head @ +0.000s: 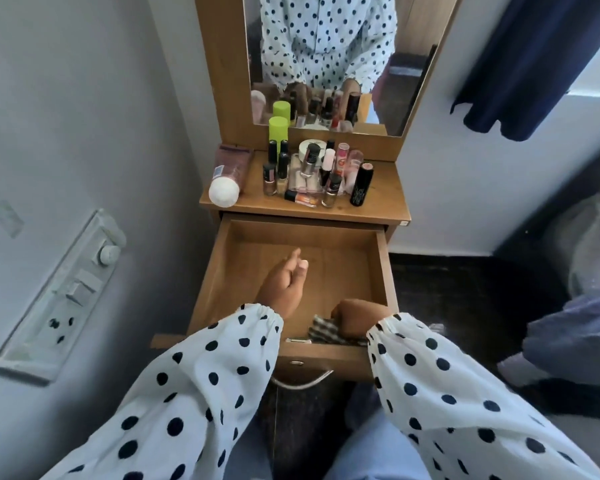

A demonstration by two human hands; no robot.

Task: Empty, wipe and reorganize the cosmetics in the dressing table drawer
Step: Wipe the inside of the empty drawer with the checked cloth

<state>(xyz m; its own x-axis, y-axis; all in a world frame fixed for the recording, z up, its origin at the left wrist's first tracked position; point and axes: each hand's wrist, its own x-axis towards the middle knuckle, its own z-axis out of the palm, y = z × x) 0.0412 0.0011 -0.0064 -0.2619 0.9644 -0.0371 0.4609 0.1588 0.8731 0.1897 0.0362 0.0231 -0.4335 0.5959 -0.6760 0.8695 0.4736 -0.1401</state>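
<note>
The wooden drawer [381, 271] of the dressing table is pulled out, its bottom bare. My left hand [284, 282] hovers over the drawer's middle, fingers loosely curled, holding nothing. My right hand [357, 318] is at the drawer's near right corner, closed on a checked cloth [323, 330] that lies against the front wall. Several cosmetics [309, 174] stand crowded on the table top [381, 199]: nail polish bottles, a black stick [361, 185], a green-capped bottle [278, 131] and a pink tube with a white cap [226, 181] lying at the left.
A mirror [326, 60] rises behind the table top and reflects my dotted top. A switch panel [63, 296] is on the left wall. A dark curtain [534, 64] hangs at the right, with bedding [575, 334] below it. The drawer's metal handle [302, 381] faces my lap.
</note>
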